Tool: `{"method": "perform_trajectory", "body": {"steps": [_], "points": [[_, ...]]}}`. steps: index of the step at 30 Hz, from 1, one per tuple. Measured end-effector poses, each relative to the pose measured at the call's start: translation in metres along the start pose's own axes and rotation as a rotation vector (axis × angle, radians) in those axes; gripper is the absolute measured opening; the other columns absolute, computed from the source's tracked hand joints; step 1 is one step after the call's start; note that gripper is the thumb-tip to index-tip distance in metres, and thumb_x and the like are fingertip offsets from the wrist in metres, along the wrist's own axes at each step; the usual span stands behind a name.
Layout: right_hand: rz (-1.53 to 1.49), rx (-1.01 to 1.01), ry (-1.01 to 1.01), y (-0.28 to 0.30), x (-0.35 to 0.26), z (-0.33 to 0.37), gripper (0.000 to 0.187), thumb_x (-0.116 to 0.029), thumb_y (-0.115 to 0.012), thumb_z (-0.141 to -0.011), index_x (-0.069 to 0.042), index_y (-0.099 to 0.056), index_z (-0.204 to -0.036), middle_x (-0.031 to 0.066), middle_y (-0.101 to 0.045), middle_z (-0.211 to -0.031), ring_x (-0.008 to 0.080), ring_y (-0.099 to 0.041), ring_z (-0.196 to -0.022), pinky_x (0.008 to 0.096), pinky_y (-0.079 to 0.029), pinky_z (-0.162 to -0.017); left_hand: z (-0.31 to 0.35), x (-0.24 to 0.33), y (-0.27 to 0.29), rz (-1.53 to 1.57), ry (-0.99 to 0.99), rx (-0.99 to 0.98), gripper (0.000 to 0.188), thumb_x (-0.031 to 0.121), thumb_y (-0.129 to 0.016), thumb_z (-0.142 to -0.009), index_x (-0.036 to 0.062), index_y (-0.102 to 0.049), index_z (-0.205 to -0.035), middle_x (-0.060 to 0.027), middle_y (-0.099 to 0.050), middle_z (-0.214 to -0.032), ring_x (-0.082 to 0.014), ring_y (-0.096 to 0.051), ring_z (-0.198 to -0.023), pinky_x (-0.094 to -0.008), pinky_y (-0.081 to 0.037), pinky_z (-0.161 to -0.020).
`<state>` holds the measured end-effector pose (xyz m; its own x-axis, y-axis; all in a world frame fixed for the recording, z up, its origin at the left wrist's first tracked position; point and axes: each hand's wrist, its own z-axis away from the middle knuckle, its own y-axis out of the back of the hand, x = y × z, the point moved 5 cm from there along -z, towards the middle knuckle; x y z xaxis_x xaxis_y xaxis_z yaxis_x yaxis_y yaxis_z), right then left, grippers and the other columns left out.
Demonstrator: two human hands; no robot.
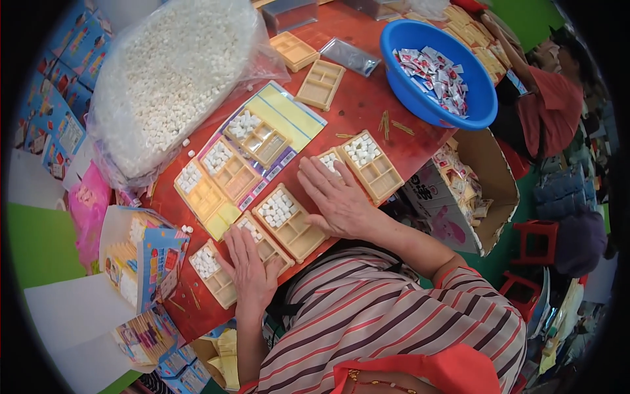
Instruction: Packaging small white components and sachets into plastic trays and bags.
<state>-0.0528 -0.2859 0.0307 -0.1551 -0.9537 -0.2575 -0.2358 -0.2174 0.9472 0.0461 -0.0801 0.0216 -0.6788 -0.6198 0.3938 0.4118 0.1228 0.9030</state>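
Note:
Several beige compartment trays stand along the near edge of the red table, each with small white pieces heaped in one compartment. My left hand [248, 270] lies palm down with fingers stretched over one tray [270, 249], partly hiding it, beside the leftmost tray [225, 291]. My right hand [342, 205] rests flat, fingers extended, over another tray whose white pieces [330, 161] show past the fingertips. Between the hands sits a filled tray [303, 240]. Right of my right hand is one more tray [382, 177]. What lies under each palm is hidden.
A large clear bag [174, 79] of white pieces stands at the far left. A blue basin [482, 98] holds small packets. More trays [321, 84] and thin sticks [384, 125] lie farther back. A cardboard box [502, 197] stands right; another person [554, 108] sits beyond.

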Motion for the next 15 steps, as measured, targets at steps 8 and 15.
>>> {"method": "perform_trajectory", "body": {"steps": [8, 15], "points": [[0.041, -0.022, -0.041, -0.008, 0.024, 0.002, 0.082, -0.059, -0.043, -0.093, 0.001, -0.029, -0.148, 0.0217, -0.030, -0.153, 0.0343, -0.028, -0.143, 0.0504, -0.018, -0.116, -0.007, 0.012, 0.009, -0.008, -0.047, 0.047, 0.087, 0.038, -0.056, -0.089, -0.0051, -0.013, -0.151, -0.0244, -0.007, -0.160, -0.0388, -0.003, -0.149, -0.0602, 0.006, -0.113], [0.050, 0.034, -0.051, 0.020, 0.037, 0.009, 0.082, -0.057, -0.046, -0.091, 0.001, -0.031, -0.147, 0.0215, -0.025, -0.156, 0.0338, -0.022, -0.146, 0.0510, -0.016, -0.116, -0.004, 0.023, 0.018, 0.017, -0.076, 0.081, 0.084, 0.038, -0.055, -0.089, -0.0049, -0.017, -0.151, -0.0253, -0.009, -0.159, -0.0403, -0.005, -0.148, -0.0602, 0.006, -0.113]]}}
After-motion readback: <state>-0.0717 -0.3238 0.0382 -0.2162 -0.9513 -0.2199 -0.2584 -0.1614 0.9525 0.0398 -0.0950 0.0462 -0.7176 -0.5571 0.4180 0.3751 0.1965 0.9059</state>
